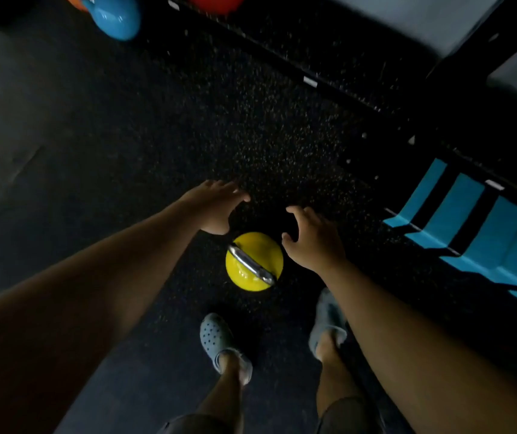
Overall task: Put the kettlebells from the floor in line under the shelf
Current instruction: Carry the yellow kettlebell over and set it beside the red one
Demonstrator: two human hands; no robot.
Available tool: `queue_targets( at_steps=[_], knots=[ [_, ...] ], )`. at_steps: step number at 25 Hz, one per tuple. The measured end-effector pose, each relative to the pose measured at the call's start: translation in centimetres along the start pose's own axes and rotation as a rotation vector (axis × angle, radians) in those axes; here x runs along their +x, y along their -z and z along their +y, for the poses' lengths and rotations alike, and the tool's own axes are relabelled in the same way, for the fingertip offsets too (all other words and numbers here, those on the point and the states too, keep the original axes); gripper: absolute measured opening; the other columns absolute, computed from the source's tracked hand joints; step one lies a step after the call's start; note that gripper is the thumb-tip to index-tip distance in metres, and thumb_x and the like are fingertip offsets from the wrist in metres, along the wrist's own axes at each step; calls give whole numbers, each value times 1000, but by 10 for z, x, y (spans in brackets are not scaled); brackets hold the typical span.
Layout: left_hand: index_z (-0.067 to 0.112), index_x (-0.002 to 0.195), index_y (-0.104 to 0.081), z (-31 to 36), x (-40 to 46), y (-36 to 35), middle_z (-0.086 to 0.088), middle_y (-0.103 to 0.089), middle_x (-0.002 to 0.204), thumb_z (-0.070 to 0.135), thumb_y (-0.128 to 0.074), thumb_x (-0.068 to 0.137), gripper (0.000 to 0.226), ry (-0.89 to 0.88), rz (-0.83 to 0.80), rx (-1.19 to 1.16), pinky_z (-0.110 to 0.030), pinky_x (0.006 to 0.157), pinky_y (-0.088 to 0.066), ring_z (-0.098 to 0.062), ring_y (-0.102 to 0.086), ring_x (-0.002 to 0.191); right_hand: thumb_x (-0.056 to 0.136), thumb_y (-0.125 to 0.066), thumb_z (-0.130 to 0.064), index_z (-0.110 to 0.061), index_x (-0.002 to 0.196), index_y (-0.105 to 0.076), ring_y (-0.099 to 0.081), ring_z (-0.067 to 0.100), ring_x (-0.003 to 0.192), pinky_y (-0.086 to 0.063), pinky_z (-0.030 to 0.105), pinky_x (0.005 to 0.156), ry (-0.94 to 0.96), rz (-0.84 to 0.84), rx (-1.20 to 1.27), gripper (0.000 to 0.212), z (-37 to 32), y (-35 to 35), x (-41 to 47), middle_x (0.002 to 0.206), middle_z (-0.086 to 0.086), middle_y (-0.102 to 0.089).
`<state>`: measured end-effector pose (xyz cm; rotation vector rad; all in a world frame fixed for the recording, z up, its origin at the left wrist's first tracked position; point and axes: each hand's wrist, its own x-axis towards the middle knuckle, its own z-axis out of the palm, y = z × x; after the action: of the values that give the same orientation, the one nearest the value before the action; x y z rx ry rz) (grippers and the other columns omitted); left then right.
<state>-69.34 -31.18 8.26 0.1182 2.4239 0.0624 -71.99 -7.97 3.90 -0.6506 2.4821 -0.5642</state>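
Note:
A yellow kettlebell (252, 266) with a shiny metal handle stands upright on the dark speckled floor between my feet and my hands. My left hand (216, 208) hovers just above and to its left, fingers spread, holding nothing. To the kettlebell's right, my right hand (312, 239) is also empty with curled, parted fingers, close to the bell without touching the handle. A blue kettlebell (116, 18) stands at the top left. A red kettlebell (216, 3) shows at the top edge under the black shelf frame (310, 79).
The shelf's black rail runs diagonally from top centre to the right. Blue and black striped blocks (476, 236) sit at the right. An orange object (75, 1) peeks in beside the blue kettlebell. My feet in grey clogs (219, 339) stand behind the yellow bell.

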Motion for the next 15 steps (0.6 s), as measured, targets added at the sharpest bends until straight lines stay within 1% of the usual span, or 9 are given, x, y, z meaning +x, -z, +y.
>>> queue_targets(
  at_steps=[4,8,10,11,12,13,14,15],
  knots=[
    [27,149,-31,-13,34,-73,-5,-36,152,19,-69,75,84,-29,-31,73,-42,110,-32,-29,-38,135,82,-60,-40,-21,133,-47,-51,35,112,-43,47,94,-27,-151,-38,57,20,-84,5,122,10,-55],
    [24,150,-29,-12,79,-171,-3,-39,150,25,-67,75,84,-64,-88,122,-44,110,-34,-27,-37,135,80,-63,-51,-21,134,-46,-45,35,119,-42,46,94,-35,-358,-92,64,57,-159,25,133,8,-51],
    [26,149,-31,-9,95,-207,-3,-37,151,28,-67,78,80,-86,-103,128,-43,111,-32,-26,-34,137,76,-66,-56,-19,126,-52,-45,35,117,-42,43,90,-18,-439,-124,64,69,-184,34,132,6,-52],
    [27,146,-35,-8,104,-222,-3,-38,150,30,-67,80,74,-101,-109,119,-42,110,-33,-26,-34,137,74,-68,-57,-17,115,-58,-47,33,111,-42,41,85,-4,-467,-120,58,74,-197,39,125,6,-56],
    [27,141,-43,-8,112,-233,-3,-42,145,33,-67,82,64,-115,-113,99,-40,107,-35,-26,-36,134,71,-70,-55,-16,97,-62,-50,30,101,-43,39,78,-2,-488,-86,48,78,-209,44,111,5,-59],
    [25,133,-51,-10,121,-242,-4,-48,138,37,-67,84,53,-137,-107,64,-39,101,-39,-25,-41,130,69,-73,-52,-16,77,-60,-50,26,86,-42,35,68,-11,-513,-31,39,81,-218,48,91,3,-59],
    [23,122,-59,-13,127,-250,-4,-54,127,40,-67,85,41,-163,-95,8,-37,93,-43,-24,-47,122,69,-75,-47,-18,61,-51,-48,23,71,-38,33,59,-21,-545,32,38,82,-224,51,73,1,-53],
    [22,111,-64,-17,132,-255,-4,-59,116,39,-68,86,31,-185,-91,-57,-35,84,-46,-23,-52,112,70,-75,-42,-19,55,-43,-44,20,59,-34,30,53,-30,-578,82,43,82,-229,53,62,-1,-45]
  ],
)
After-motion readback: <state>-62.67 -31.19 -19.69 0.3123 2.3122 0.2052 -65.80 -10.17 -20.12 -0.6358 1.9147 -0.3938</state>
